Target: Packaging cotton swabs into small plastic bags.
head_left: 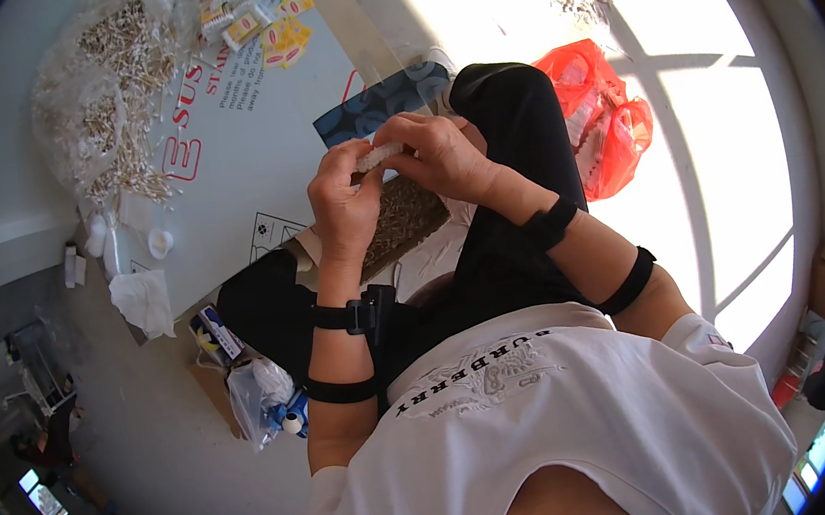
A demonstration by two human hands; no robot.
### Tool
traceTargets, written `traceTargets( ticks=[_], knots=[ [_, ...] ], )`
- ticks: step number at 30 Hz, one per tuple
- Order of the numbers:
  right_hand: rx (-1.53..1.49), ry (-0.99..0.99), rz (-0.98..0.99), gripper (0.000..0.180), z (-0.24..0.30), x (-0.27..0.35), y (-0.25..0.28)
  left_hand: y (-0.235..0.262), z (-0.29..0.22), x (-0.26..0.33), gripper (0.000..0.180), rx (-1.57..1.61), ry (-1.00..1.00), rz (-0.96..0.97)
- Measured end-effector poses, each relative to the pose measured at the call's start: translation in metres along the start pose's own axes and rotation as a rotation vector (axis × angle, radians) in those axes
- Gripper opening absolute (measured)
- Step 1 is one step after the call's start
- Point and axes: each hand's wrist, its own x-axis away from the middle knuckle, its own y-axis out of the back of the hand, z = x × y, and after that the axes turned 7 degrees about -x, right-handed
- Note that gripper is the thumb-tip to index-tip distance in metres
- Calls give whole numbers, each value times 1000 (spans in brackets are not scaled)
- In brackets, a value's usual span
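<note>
My left hand (343, 204) and my right hand (439, 158) meet above my lap, thumbs and fingertips closed on a small whitish bundle (379, 156). The bundle has a bumpy row of white along it and looks like cotton swabs side by side; fingers cover its ends. Just below the hands, between my legs, a box (436, 217) holds many thin brownish pieces, too small to make out. A dark blue patterned sheet (338, 122) lies beyond my fingers on the table edge.
Loose cotton swabs (110, 108) pile up in clear plastic on the table (217, 218), near small packs (243, 29) and yellow cards (287, 41). A white tissue (143, 304) hangs at its corner. A red plastic bag (610, 126) stands on the sunlit floor at right.
</note>
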Motion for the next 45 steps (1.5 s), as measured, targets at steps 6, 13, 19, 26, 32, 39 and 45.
traceTargets(
  ticks=[6, 13, 19, 26, 32, 39, 45],
  knots=[
    [-124, -171, 15, 27, -13, 5, -8, -3, 8, 3, 22, 76, 141, 80],
    [33, -20, 67, 25, -16, 1, -4, -4, 9, -4, 21, -68, -51, 49],
    [66, 4, 72, 21, -16, -4, -3, -2, 13, -7, 21, -129, -143, 39],
    [-79, -55, 18, 24, -18, 0, -6, -3, 18, -3, 21, -62, -101, 8],
    [-87, -40, -14, 22, -19, 3, -7, -1, 18, -2, 21, -49, -101, 20],
    [85, 48, 38, 23, -16, -1, -1, 5, 17, -6, 22, -123, -167, 65],
    [119, 57, 63, 23, -18, -4, 10, 12, 7, -12, 23, -94, -122, 137]
  ],
)
